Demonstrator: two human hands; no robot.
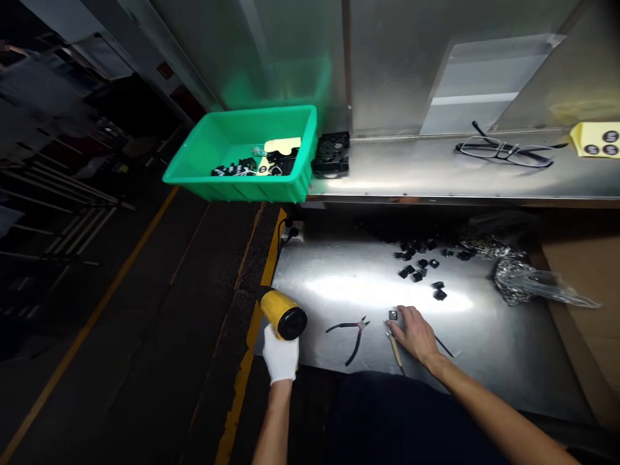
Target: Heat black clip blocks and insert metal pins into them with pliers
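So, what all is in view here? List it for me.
Plastic tub: one, green, left end of the steel shelf, holding black parts.
Black moulded part: one, black, beside the tub.
Eyeglasses: one pair, black, on the shelf.
Dotted card: one, yellow, shelf's right end.
Small parts: many, black, on the steel sheet.
Crumpled foil bag: one, silver, right of them.
Diagonal cutters: one, black-handled, on the sheet.
Wood-handled tool: one, tan, beside the right hand.
Left hand: one, white-gloved, gripping a yellow heat gun.
Right hand: one, bare, on the sheet beside a small square part.
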